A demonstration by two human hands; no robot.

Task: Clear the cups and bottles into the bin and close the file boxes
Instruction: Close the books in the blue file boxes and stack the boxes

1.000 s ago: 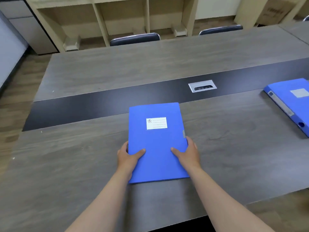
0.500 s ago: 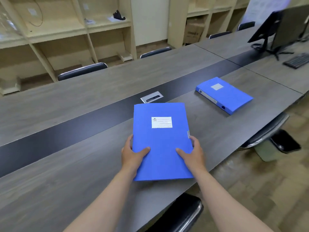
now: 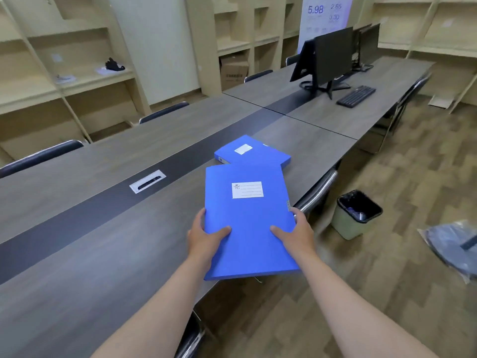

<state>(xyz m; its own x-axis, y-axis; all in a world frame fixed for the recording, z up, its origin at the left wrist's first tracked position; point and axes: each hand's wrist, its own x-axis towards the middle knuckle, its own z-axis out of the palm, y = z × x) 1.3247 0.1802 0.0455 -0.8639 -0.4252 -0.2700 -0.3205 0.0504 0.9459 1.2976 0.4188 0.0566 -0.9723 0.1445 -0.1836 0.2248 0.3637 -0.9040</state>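
I hold a closed blue file box (image 3: pixel 247 220) with a white label, lifted off the table and partly over its near edge. My left hand (image 3: pixel 205 237) grips its left side, thumb on top. My right hand (image 3: pixel 296 232) grips its right side the same way. A second closed blue file box (image 3: pixel 254 152) lies flat on the table just beyond the held one. A pale green bin (image 3: pixel 357 215) with a black liner stands on the floor to the right, with clear bottles or cups inside.
The long grey table (image 3: pixel 90 254) has a dark centre strip and a cable port (image 3: pixel 147 181). Chairs are tucked under both sides. Monitors (image 3: pixel 333 54) and a keyboard (image 3: pixel 356 96) sit on the far table. A grey bag (image 3: pixel 454 245) lies on the wooden floor at right.
My view has swung to the right. Both hands have carried the blue file box rightward toward the second box, and it now hangs over the table's edge.
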